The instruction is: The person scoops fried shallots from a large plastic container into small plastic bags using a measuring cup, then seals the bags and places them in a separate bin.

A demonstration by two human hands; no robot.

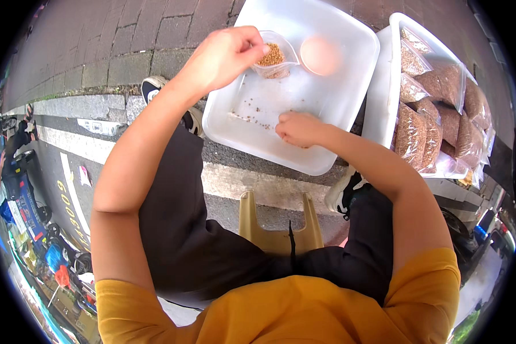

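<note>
Before me lies a translucent white plastic tub, tilted in view. In its far left part stands a clear plastic measuring cup with small brown grains inside. My left hand is at the cup's left rim, thumb and fingers close together over the grains; whether it grips the rim or some grains is unclear. My right hand rests low in the tub with curled fingers, beside loose grains scattered on the bottom; its fingertips are partly hidden. A round pinkish item sits right of the cup.
At the right, a second white plastic tub holds several clear bags of brown grains. A yellowish plastic stool is between my legs. A paved kerb runs at the left; a person and vehicles appear at the far left.
</note>
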